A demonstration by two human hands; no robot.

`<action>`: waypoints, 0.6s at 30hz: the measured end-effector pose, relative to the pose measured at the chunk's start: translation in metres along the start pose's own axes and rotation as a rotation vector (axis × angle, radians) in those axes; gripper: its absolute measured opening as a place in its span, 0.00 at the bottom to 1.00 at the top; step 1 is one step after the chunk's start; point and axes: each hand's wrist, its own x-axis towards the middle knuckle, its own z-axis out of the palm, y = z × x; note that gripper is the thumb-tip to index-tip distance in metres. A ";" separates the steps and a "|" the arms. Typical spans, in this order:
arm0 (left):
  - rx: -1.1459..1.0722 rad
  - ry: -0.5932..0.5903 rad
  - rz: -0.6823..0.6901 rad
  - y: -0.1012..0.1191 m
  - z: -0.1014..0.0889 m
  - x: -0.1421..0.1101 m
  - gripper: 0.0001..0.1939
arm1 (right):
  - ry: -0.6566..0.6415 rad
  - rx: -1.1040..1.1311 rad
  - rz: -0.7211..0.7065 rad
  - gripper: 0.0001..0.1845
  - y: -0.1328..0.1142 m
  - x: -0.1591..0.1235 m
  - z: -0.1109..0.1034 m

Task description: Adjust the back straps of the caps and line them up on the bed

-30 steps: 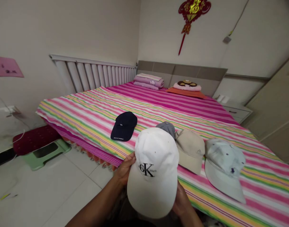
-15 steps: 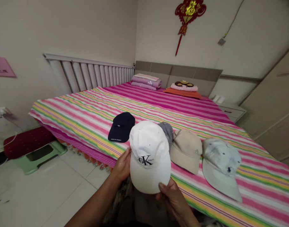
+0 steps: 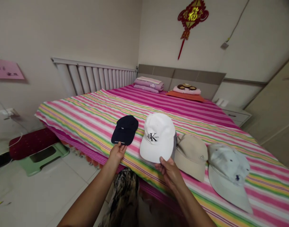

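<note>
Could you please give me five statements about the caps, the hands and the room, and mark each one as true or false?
1. The right hand holds the white cap by its brim. True.
2. The beige cap is between the white cap and the pale cap. True.
3. The left hand is on the beige cap. False: it is at the brim of the navy cap.
4. The stool is blue. False: it is green.
5. A red ornament hangs above the headboard. True.
</note>
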 end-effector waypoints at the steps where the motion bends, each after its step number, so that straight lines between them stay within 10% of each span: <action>1: -0.024 -0.022 0.017 0.001 0.001 -0.001 0.09 | -0.007 0.007 0.004 0.18 0.003 0.008 0.006; 9: -0.241 -0.292 0.189 0.021 -0.010 -0.031 0.15 | -0.042 0.045 0.108 0.14 0.026 0.071 0.036; 18: -0.261 -0.358 0.007 0.004 -0.045 -0.048 0.21 | 0.071 0.086 0.361 0.08 0.062 0.106 0.040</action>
